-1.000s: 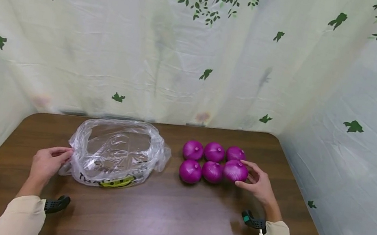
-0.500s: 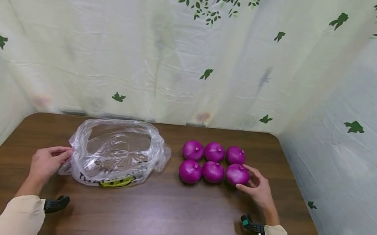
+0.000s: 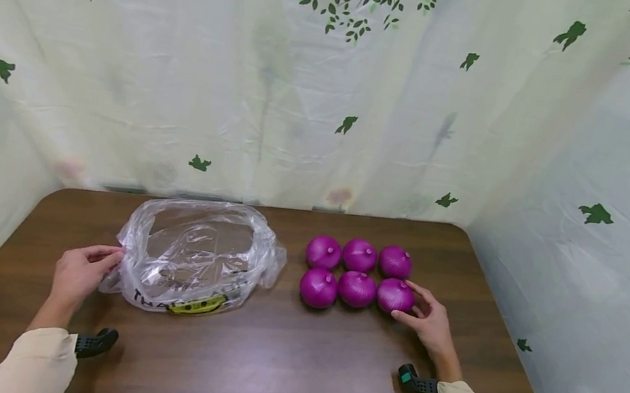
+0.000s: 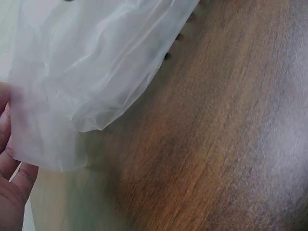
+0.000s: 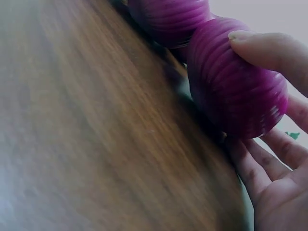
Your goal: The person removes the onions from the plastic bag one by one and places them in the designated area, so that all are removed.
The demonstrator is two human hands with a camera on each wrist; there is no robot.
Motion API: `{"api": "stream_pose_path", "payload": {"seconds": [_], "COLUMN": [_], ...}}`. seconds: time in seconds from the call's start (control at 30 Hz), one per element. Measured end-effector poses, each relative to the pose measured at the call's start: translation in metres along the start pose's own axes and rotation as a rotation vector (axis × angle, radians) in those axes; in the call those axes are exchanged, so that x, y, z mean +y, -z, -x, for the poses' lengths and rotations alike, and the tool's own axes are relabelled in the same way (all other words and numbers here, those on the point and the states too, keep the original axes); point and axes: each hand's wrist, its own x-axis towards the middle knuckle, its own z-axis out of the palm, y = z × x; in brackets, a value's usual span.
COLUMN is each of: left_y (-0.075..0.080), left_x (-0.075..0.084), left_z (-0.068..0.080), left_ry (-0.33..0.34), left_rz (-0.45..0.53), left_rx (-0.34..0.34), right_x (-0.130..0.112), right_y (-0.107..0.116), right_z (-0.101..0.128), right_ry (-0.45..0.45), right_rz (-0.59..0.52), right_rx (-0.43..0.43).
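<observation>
A clear plastic bag with black print and a yellow patch lies spread on the left of the table, its mouth facing up. At its left edge, my left hand pinches the film; in the left wrist view the fingers are partly behind the plastic. Several purple onions stand in two rows of three to the right of the bag. My right hand grips the front-right onion, thumb on the near side and fingers round the far side. Close up, that onion sits right beside its neighbour.
Brown wooden table with rounded far corners. White curtains with green leaf prints hang behind it and at both sides. Each wrist wears a black strap device, such as the right one.
The front-right onion has come down, held in my right hand, from partly overlapping the onion behind it to level with its row. My left hand and the bag stay put.
</observation>
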Motion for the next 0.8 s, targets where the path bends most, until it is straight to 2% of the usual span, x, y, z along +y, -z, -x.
{"api": "stream_pose_path", "payload": {"seconds": [0.27,0.63,0.8], "left_y": [-0.0006,0.0004,-0.0002], "left_x": [0.0008,0.0019,0.0048], "left_z": [0.0012,0.0033,0.0063], "left_ry": [-0.031,0.0,-0.032], "left_rz": [-0.018,0.006,-0.002], "left_rx": [0.016,0.038,0.042], "right_x": [-0.0005,0.002,0.0016], "right_y": [-0.0018,-0.0027,-0.0005], "right_z": [-0.0013,-0.0006,0.0032], "right_ry": [-0.03,0.02,0.045], "right_rz": [0.042,0.014,-0.023], "right_rx": [0.025,0.015,0.002]}}
